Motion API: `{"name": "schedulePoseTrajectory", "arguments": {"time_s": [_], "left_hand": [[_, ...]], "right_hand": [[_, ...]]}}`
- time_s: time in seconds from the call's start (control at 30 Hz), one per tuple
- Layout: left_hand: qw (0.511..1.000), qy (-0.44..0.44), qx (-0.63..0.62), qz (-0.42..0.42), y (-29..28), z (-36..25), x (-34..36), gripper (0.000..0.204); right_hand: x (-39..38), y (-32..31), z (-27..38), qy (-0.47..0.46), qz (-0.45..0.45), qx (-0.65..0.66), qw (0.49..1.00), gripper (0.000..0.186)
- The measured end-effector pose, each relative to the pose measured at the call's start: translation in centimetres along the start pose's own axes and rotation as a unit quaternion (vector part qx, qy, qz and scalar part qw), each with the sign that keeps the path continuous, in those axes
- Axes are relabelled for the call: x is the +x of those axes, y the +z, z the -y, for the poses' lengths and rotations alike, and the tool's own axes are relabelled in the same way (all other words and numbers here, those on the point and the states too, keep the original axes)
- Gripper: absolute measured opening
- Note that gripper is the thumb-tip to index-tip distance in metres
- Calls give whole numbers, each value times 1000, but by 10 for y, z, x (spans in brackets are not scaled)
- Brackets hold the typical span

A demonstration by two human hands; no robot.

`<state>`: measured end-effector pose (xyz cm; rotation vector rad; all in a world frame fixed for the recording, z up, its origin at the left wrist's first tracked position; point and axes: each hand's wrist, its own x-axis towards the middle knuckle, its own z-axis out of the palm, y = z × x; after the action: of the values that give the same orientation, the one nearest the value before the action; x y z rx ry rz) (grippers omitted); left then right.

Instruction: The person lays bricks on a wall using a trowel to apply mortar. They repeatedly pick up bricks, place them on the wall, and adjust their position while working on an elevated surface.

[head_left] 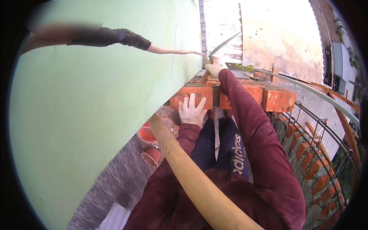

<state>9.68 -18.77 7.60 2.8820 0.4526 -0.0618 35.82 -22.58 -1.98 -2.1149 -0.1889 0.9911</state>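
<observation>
My left hand point(191, 111) lies with its fingers spread on a red brick point(201, 96) at the left end of a brick course, beside the pale green wall point(96, 88). Farther out, my right hand point(216, 66) is closed round the wooden handle point(205, 77) of a tool. A long, thin grey blade point(225, 44) extends from that hand toward the upper right; its exact kind cannot be made out. Right of the left brick, past a gap, sit more red bricks point(245, 96), partly covered by my right sleeve.
A thick tan pole point(184, 161) crosses in front of me. A long thin shape with a dark covering point(115, 37) reaches across the green wall. Red buckets point(151, 155) stand below left among rubble. Curved steel rebar point(318, 134) and rough brickwork point(320, 180) lie to the right.
</observation>
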Motion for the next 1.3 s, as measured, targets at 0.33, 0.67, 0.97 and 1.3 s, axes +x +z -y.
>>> {"name": "schedulePoseTrajectory", "arguments": {"time_s": [0.33, 0.67, 0.97, 1.3], "left_hand": [[1000, -8, 15, -13, 1, 0, 4, 64], [1000, 2, 16, -26, -3, -1, 10, 63], [1000, 1, 11, -21, -3, -1, 15, 64], [1000, -10, 7, 7, 3, -2, -4, 65]], "right_hand": [[3, -115, 28, -69, -125, 71, 987, 18], [-8, -106, 34, -23, -44, 142, 989, 37], [-6, -13, -3, 4, -8, -5, 1000, 38], [-47, -65, 42, -37, 12, 130, 991, 57]]}}
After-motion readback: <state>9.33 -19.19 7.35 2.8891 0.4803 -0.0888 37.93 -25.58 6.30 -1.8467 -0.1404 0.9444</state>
